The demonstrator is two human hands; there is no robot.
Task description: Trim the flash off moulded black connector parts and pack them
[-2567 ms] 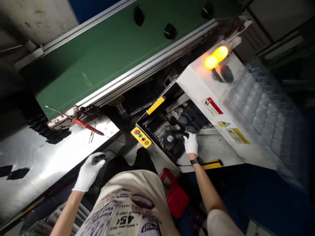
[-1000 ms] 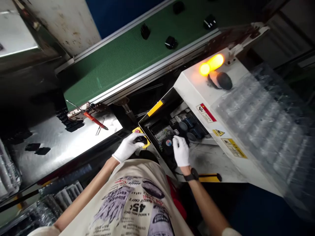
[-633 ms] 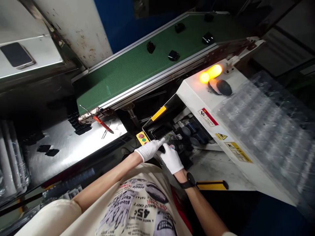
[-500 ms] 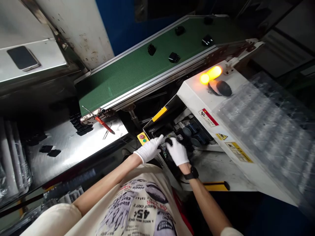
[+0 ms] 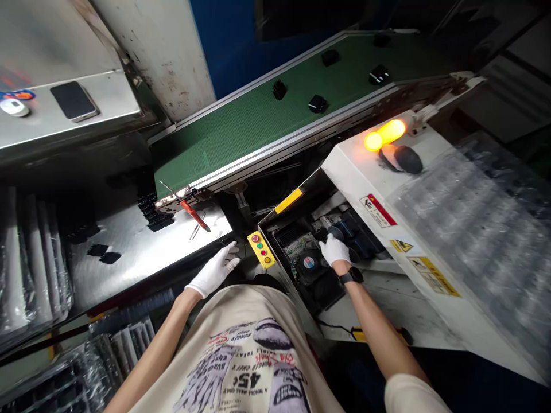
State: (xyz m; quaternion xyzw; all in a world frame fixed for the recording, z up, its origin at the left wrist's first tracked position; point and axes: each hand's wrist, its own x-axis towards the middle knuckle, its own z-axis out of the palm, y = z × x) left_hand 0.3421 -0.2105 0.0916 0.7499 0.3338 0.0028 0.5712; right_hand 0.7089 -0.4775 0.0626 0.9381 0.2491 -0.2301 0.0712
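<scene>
My left hand [image 5: 216,269], in a white glove, is held over the gap between the metal table and the machine. Its fingers are apart and nothing shows in them. My right hand [image 5: 336,250], also gloved in white, reaches into the open bay of the white machine. Its fingers are closed on what looks like a small black part [image 5: 321,234], partly hidden by the glove. Right beside those fingers are dark cylinders with round grey ends [image 5: 336,232]. Nearer me in the bay sits a black unit with a round red-and-blue label [image 5: 309,263].
Several black parts [image 5: 318,104] lie on the green conveyor belt [image 5: 232,132]. An orange-handled screwdriver [image 5: 194,215] rests at its end, above the metal table [image 5: 133,252]. A yellow button box [image 5: 260,250] is beside the bay. Clear plastic trays [image 5: 482,201] cover the machine top.
My hands, close together before, have parted. The left has moved left, away from the bay, and its fingers are spread. The right has gone deeper into the bay. The view has shifted slightly left.
</scene>
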